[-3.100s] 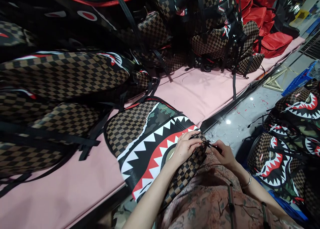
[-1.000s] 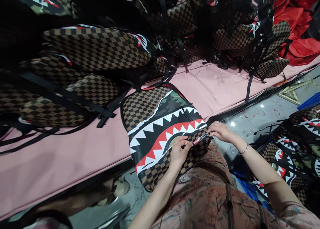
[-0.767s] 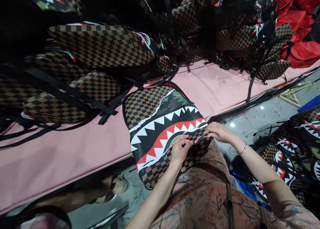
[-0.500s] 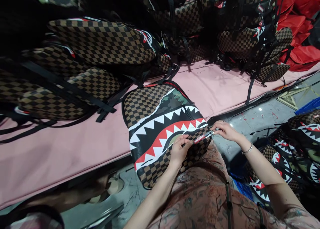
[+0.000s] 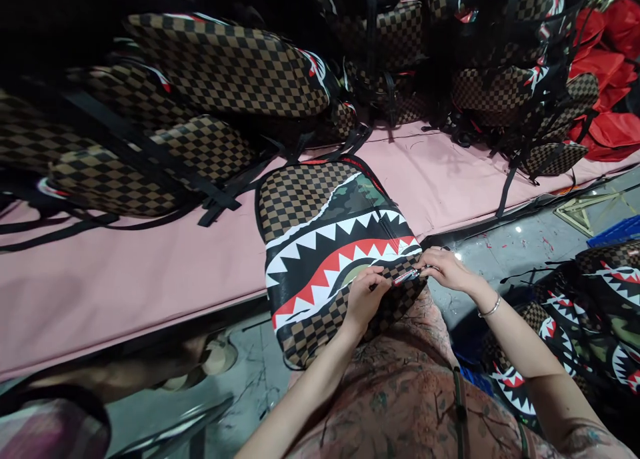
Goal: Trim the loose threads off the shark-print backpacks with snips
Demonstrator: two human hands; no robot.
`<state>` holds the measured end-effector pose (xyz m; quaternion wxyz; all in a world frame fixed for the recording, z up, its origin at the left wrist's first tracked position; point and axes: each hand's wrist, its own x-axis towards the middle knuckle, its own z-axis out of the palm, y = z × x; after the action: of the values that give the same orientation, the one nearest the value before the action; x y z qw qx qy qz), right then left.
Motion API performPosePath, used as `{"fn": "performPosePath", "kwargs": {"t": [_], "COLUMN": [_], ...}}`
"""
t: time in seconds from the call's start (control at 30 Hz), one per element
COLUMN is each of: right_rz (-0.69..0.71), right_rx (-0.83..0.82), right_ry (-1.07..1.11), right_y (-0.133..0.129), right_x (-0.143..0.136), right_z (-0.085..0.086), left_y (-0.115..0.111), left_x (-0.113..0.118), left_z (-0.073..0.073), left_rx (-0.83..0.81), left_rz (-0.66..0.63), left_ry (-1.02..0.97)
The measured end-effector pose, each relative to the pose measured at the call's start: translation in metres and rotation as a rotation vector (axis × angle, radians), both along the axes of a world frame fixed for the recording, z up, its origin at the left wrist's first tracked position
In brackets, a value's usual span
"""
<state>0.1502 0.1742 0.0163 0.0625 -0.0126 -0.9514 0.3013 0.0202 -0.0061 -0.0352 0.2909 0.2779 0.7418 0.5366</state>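
Note:
A checkered backpack [image 5: 310, 195] with a printed shark mouth leans between the pink table edge and my lap. Over its lower right part, a small, narrow red-and-silver piece [image 5: 406, 277] stretches between my hands; its kind is too small to tell. My left hand [image 5: 367, 295] pinches the near end, fingers closed. At the other end, my right hand [image 5: 443, 269] has its thumb and fingers closed on the same piece. Both hands are close together, just above the backpack's surface.
Several checkered backpacks [image 5: 230, 65] with dangling black straps lie piled along the pink table [image 5: 150, 279]. Red bags [image 5: 607, 135] are at the far right. More shark-print bags [image 5: 555, 319] lie low on my right, near a blue crate [image 5: 617, 232]. A co-worker's shoe [image 5: 220, 352] shows at lower left.
My right hand has come closer to my left, and less of the red-and-silver piece shows between them. The view has shifted, so the backpack appears slightly further right.

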Motion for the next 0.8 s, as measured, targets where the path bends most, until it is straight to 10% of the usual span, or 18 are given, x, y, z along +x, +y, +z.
{"fn": "performPosePath", "kwargs": {"t": [0.37,0.8], "right_rz": [-0.149,-0.015], "right_rx": [-0.111,-0.036], "right_ry": [0.048,-0.005], "right_y": [0.024,0.0], "right_x": [0.026,-0.001], "right_z": [-0.005,0.002], "left_y": [-0.003,-0.001], "left_x": [-0.002,-0.002], "left_z": [0.003,0.002], "left_rx": [0.029,0.004], "left_rz": [-0.002,-0.013], "left_ry": [0.004,0.018]}}
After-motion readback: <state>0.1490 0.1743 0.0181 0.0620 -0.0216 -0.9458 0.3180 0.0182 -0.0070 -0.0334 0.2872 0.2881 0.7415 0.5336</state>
